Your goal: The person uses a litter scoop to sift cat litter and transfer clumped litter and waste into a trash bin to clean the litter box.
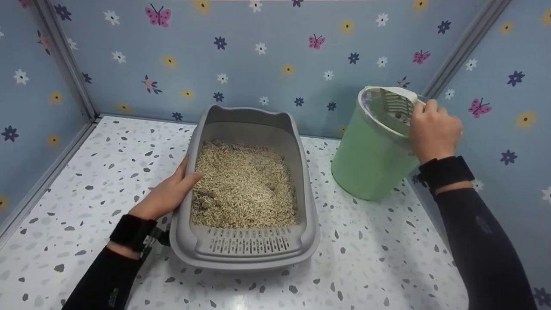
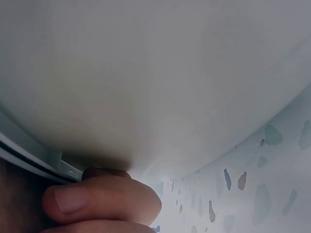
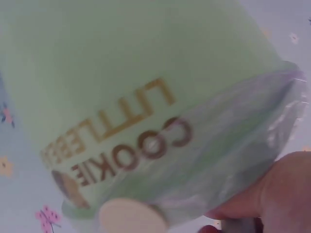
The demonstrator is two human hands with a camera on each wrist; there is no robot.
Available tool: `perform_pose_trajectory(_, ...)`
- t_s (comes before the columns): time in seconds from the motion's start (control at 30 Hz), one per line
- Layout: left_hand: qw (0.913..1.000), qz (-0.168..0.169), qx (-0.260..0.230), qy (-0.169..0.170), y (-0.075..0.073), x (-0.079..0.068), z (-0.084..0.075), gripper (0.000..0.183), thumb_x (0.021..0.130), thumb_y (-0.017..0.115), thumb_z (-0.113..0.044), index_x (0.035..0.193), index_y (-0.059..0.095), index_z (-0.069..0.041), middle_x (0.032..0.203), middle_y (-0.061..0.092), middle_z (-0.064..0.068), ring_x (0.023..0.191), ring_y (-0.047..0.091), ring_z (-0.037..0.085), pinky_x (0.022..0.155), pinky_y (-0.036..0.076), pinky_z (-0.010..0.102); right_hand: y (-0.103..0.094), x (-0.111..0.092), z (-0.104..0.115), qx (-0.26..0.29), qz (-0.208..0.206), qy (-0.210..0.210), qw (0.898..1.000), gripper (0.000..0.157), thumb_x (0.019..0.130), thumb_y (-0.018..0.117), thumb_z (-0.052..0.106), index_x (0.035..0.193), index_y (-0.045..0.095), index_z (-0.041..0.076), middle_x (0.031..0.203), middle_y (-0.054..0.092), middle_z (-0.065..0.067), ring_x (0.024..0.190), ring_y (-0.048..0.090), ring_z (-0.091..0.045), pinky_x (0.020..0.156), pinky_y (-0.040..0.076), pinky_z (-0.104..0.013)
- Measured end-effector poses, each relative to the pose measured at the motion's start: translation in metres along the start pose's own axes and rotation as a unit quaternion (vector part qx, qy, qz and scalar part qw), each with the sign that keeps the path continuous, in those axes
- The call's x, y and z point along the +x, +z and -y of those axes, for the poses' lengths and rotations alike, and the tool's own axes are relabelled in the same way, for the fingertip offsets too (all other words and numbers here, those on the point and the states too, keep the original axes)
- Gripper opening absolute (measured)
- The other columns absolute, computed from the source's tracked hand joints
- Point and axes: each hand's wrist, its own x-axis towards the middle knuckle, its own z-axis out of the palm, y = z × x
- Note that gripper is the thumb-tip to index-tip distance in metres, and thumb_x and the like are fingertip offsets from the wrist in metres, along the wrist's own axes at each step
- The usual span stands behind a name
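My left hand point(image 1: 168, 193) grips the left rim of a grey litter box point(image 1: 243, 260), thumb over the edge. Seen from the left wrist, curled fingers point(image 2: 107, 199) lie against the box's pale outer wall point(image 2: 146, 97). Tan pellet litter point(image 1: 249, 181) covers the box floor, with dark clumps point(image 1: 206, 200) near the left side. My right hand point(image 1: 437, 131) holds a pale slotted litter scoop point(image 1: 398, 105) at the mouth of a green bin point(image 1: 370, 159). Its handle is mostly hidden by the hand. In the right wrist view, a clear plastic liner point(image 3: 243, 131) folds over the bin's rim.
The bin leans slightly, right of the box and close to the corner. Flowered blue panels point(image 1: 258, 56) enclose the back and both sides. Beneath everything is a white speckled surface point(image 1: 357, 258). A slotted step point(image 1: 249, 241) forms the box's near end.
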Motion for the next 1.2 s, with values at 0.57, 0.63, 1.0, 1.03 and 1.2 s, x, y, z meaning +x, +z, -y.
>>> perform_pose_trajectory(0.57,1.0,-0.003,0.007,-0.003,0.0,0.0,0.001,0.092,0.108,0.035,-0.084,0.175,-0.016,-0.046,0.182,0.01,0.029,0.139,0.053,0.065,0.107,0.054,0.071,-0.015,-0.002,0.025,0.008,-0.158,-0.041,0.987,0.021,0.114,0.044,-0.004,0.1,0.059,-0.009,0.087,0.058,-0.027,0.067,0.057,-0.045,0.05,0.047,-0.054)
perform_pose_trajectory(0.63,1.0,-0.002,0.004,-0.005,0.0,0.0,0.001,0.093,0.107,0.035,-0.085,0.174,-0.016,-0.047,0.182,0.011,0.03,0.136,0.055,0.065,0.104,0.056,0.07,-0.026,-0.003,0.04,0.017,-0.187,-0.055,0.981,0.021,0.113,0.044,-0.006,0.099,0.06,-0.009,0.086,0.059,-0.026,0.065,0.057,-0.044,0.048,0.045,-0.052)
perform_pose_trajectory(1.0,0.9998,0.005,0.003,-0.018,-0.002,-0.002,0.001,0.096,0.104,0.034,-0.089,0.173,-0.018,-0.046,0.182,0.008,0.027,0.146,0.045,0.067,0.116,0.043,0.075,-0.058,-0.019,0.169,0.046,-0.24,-0.195,0.95,0.021,0.114,0.06,0.006,0.104,0.074,-0.004,0.086,0.069,-0.017,0.061,0.062,-0.027,0.045,0.047,-0.036)
perform_pose_trajectory(1.03,0.9998,0.005,0.003,-0.017,-0.002,-0.002,0.0,0.096,0.104,0.034,-0.088,0.174,-0.018,-0.046,0.183,0.008,0.027,0.146,0.045,0.067,0.116,0.044,0.075,-0.056,-0.021,0.18,0.04,-0.228,-0.208,0.95,0.021,0.114,0.061,0.008,0.105,0.074,-0.003,0.086,0.069,-0.015,0.061,0.061,-0.025,0.045,0.047,-0.035)
perform_pose_trajectory(1.2,0.9999,0.005,-0.001,-0.014,-0.001,-0.002,-0.001,0.096,0.105,0.036,-0.088,0.174,-0.017,-0.047,0.182,0.01,0.028,0.142,0.049,0.066,0.112,0.048,0.074,-0.047,-0.021,0.235,-0.027,-0.146,-0.27,0.951,0.022,0.115,0.063,0.02,0.109,0.077,0.004,0.093,0.072,-0.01,0.069,0.067,-0.019,0.054,0.056,-0.029)
